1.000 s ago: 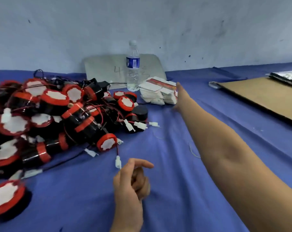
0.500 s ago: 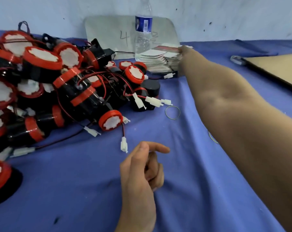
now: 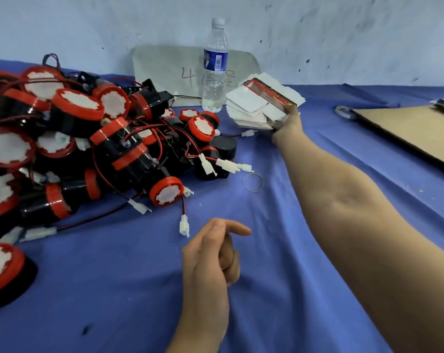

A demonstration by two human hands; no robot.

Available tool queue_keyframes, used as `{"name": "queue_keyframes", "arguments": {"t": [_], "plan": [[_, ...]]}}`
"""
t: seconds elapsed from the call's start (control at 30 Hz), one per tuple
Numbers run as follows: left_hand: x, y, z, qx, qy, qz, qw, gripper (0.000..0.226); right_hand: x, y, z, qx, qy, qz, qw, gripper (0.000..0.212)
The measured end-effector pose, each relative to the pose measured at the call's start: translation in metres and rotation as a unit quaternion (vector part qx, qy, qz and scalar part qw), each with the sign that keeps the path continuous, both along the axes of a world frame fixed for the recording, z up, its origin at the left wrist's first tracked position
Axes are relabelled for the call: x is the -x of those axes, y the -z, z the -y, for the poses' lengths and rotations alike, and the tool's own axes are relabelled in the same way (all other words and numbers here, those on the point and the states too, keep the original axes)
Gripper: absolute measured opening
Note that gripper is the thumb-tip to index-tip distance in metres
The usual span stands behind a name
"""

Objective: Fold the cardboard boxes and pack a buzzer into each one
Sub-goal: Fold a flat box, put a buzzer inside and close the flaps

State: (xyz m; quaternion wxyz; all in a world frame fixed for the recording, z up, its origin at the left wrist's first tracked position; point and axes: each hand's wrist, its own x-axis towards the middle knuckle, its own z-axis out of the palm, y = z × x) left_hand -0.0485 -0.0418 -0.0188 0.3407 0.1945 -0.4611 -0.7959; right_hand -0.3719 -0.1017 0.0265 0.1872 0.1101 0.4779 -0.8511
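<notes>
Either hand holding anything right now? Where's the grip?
Right hand grips the stack of flat boxes at its near right edge. Left hand is loosely curled over the cloth and holds nothing.

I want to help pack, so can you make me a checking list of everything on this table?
Surface: wrinkled blue cloth.
Job's things: buzzers heaped at left; stack of flat boxes to their right.
Clutter: water bottle, rubber band, cardboard sheet.
Hands: right hand grips the stack; left hand rests on cloth, fingers curled, holding nothing.
Cables: red and black wires with white plugs, tangled through the buzzers.
Surroundings: scuffed wall; grey board leaning against it.
</notes>
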Motion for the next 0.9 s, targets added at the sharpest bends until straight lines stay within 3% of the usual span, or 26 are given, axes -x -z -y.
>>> {"name": "queue_keyframes", "arguments": {"t": [0.17, 0.3, 0.4, 0.5, 0.6, 0.67, 0.8, 0.9], "plan": [[0.002, 0.002, 0.002, 0.016, -0.01, -0.015, 1.0, 0.028, -0.043, -0.009, -0.073, 0.114, 0.013, -0.015, 0.993, 0.017], [0.005, 0.004, 0.0, 0.077, -0.058, -0.005, 0.995, 0.03, -0.099, -0.004, -0.117, 0.126, -0.041, -0.015, 0.991, 0.013], [0.003, 0.001, -0.004, 0.113, -0.104, -0.004, 0.988, 0.035, -0.145, 0.005, -0.141, 0.037, -0.072, -0.003, 0.997, 0.025], [-0.006, 0.001, -0.002, 0.123, -0.151, 0.0, 0.981, 0.053, -0.179, 0.008, -0.161, -0.05, -0.142, -0.046, 0.987, 0.035], [-0.013, 0.0, 0.002, 0.084, -0.143, -0.021, 0.986, 0.041, -0.201, 0.006, -0.174, -0.157, -0.161, -0.11, 0.968, 0.041], [-0.015, -0.003, 0.001, 0.133, -0.115, 0.03, 0.984, 0.031, -0.211, 0.004, -0.177, -0.217, -0.156, -0.172, 0.948, 0.032], [-0.014, -0.005, -0.002, 0.155, -0.093, 0.083, 0.98, 0.036, -0.219, 0.005, -0.181, -0.316, -0.179, -0.234, 0.902, 0.032], [-0.016, -0.007, -0.011, 0.175, -0.113, 0.089, 0.974, 0.035, -0.225, 0.008, -0.186, -0.415, -0.152, -0.325, 0.836, 0.036]]}}
